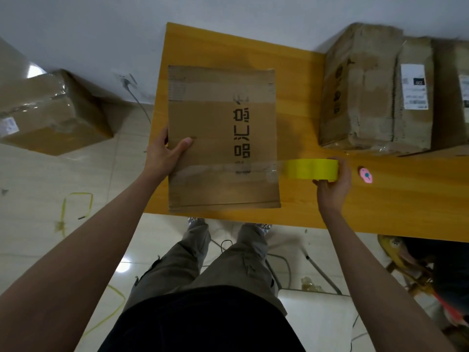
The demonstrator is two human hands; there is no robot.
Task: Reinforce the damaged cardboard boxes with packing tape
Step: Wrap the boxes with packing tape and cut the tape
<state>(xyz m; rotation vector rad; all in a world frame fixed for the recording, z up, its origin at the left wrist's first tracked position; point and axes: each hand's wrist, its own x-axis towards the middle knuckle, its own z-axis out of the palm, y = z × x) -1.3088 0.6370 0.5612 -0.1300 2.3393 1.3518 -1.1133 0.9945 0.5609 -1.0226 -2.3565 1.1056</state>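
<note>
Left hand (166,151) grips the box's (223,138) left edge on the table (304,123); right hand (335,184) holds the tape roll (313,169), a strip stretched across the box. Next, likely pressing down and cutting.

View: a single head-worn wide-angle camera; no second view shares the scene.
Position: above the near edge of the yellow table (299,138), at the standing person's head.
Direction: forward and steeply down, taking in the person's own legs and the floor.
Nearness: within arm's reach of the flat cardboard box (223,138) at centre.
Left: floor beside the table.
Far: white wall.
Distortion: edges bend outward.
</note>
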